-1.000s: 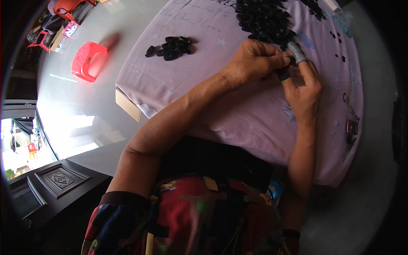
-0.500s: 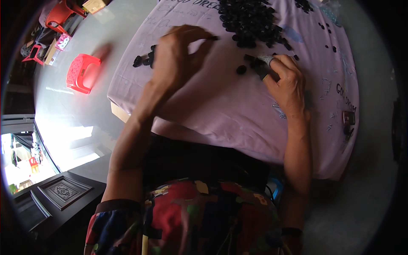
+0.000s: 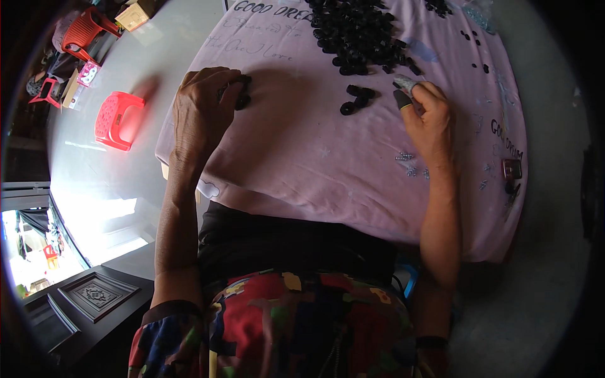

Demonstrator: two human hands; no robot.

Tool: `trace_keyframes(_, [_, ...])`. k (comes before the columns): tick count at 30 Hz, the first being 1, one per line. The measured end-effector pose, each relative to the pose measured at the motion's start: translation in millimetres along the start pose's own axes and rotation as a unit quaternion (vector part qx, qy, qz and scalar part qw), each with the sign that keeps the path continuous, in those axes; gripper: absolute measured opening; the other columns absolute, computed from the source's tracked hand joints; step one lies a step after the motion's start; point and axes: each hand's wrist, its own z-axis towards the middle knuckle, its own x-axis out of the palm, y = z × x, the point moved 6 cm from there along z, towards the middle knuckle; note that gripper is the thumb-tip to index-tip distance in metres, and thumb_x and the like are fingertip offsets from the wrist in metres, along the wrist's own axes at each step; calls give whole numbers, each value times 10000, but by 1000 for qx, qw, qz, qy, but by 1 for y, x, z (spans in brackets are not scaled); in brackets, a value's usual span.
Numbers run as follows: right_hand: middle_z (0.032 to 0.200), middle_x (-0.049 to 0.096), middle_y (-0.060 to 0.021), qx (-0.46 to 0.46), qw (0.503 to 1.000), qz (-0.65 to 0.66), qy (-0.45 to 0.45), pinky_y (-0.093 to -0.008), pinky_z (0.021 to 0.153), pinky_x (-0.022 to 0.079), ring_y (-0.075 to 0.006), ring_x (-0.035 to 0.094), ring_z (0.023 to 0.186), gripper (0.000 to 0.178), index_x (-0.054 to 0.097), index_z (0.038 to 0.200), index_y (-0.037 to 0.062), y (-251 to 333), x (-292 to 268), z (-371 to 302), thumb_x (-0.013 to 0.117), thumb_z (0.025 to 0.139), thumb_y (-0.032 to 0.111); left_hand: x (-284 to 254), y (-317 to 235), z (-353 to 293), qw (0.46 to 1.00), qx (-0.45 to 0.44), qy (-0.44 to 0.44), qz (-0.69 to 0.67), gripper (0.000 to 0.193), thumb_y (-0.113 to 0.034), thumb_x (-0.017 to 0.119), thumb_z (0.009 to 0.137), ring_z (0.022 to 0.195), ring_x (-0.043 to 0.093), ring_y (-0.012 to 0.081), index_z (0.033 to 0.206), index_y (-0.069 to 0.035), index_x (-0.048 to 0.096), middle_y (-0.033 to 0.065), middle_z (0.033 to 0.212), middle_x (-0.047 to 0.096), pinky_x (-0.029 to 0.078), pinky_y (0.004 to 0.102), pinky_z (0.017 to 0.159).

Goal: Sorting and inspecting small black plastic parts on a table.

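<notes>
My left hand (image 3: 203, 107) is bent over a few small black parts (image 3: 242, 101) on the left of the cloth. Its fingertips close at one of them and are partly hidden. On the right, my right hand (image 3: 430, 116) is held with thumb and forefinger apart, nothing between them. A dark cover sits on that thumb and a grey wrap on the forefinger. A small cluster of round black parts (image 3: 358, 97) lies just left of it. Beyond stands a large heap of the same black parts (image 3: 353, 34).
A pink printed cloth (image 3: 302, 157) covers the table. Several loose black pieces and a small dark red box (image 3: 511, 169) lie at its right. Left on the floor are a red stool (image 3: 116, 120), a red chair (image 3: 88, 31) and a cardboard box (image 3: 132, 16).
My left hand has moved left and slightly down, from the middle to the black parts at the left. My right hand has drawn away from the small cluster, which now lies uncovered.
</notes>
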Motion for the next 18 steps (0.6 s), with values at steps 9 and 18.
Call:
trace_keyframes(9, [903, 666, -142, 54, 996, -73, -2, -454, 763, 504, -370, 641, 882, 132, 656, 908, 0, -28, -9, 0, 693, 827, 98, 51, -84, 57, 980, 146, -12, -133, 280, -153, 667, 907, 1085, 644, 371, 1174, -83, 715, 159, 1148, 711, 524, 437, 947])
trace_keyframes(18, [984, 686, -141, 1, 998, -67, 5, -451, 838, 525, -361, 650, 942, 198, 689, 983, 12, -26, -4, -3, 650, 789, 36, 120, -153, 40, 942, 250, 168, -147, 517, -253, 548, 1007, 1458, 332, 450, 1440, 22, 480, 258, 1530, 419, 273, 474, 1217])
